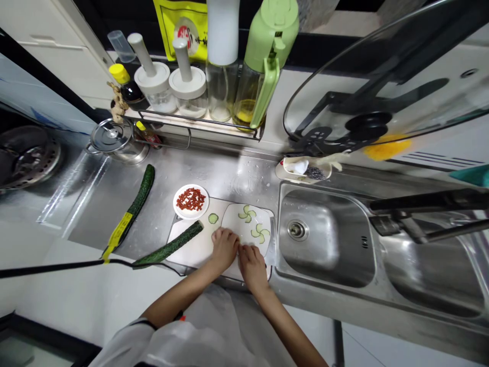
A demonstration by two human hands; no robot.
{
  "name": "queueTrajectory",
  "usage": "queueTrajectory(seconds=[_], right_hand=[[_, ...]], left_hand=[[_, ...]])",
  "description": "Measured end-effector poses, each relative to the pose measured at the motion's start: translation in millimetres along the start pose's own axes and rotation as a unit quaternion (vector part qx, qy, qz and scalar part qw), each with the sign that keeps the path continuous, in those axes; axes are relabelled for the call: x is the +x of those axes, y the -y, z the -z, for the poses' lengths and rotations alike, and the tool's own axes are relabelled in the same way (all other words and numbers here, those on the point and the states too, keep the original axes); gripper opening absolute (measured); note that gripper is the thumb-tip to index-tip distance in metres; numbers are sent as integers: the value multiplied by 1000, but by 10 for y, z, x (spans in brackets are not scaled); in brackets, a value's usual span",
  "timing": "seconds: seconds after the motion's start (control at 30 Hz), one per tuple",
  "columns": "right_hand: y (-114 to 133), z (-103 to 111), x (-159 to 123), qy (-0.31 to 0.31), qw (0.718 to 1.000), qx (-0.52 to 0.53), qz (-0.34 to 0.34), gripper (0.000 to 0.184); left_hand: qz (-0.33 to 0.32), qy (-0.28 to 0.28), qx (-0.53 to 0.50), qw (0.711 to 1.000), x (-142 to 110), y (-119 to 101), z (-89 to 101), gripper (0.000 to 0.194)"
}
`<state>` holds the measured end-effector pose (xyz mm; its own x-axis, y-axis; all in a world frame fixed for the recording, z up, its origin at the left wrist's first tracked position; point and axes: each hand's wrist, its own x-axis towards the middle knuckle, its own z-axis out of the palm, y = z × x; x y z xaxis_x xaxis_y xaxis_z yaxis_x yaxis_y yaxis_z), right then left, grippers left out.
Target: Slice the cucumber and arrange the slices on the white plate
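My left hand point(224, 248) and my right hand point(252, 263) rest side by side at the near edge of a white plate point(234, 218). Both have their fingers curled down and pinched on something small I cannot make out. The plate carries two pinwheel groups of cucumber slices point(247, 214), the second cucumber group point(260, 232) just beyond my right hand. The plate lies on a white cutting board point(187, 244). A cut cucumber point(171, 246) lies across the board's left side. One loose cucumber slice point(213, 218) sits on the board.
A small dish of red berries point(191, 201) stands behind the board. A whole cucumber point(133, 210) with a yellow label lies to the left. A steel sink point(328, 239) opens on the right, with a faucet point(424, 209). Bottles and jars fill a rack point(198, 122) at the back. A lidded pot point(114, 138) stands left.
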<state>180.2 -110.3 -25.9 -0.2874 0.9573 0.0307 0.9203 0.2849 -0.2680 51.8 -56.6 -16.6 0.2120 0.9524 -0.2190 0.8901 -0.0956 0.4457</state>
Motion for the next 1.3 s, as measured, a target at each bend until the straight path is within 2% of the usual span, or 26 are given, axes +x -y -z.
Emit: queueTrajectory(seconds=[0.23, 0.43, 0.9, 1.3], right_hand=[[-43, -15, -160, -21, 1000, 7, 15, 37], [-85, -61, -283, 1, 1000, -5, 19, 39], [-116, -48, -280, 2, 1000, -4, 14, 36], [-121, -38, -291, 0, 1000, -5, 7, 35]], left_hand=[[6, -1, -3, 1000, 3, -11, 1, 17], [13, 5, -7, 1000, 4, -24, 7, 19], [7, 10, 4, 1000, 1, -52, 28, 20], [-1, -7, 20, 1000, -10, -46, -39, 21]])
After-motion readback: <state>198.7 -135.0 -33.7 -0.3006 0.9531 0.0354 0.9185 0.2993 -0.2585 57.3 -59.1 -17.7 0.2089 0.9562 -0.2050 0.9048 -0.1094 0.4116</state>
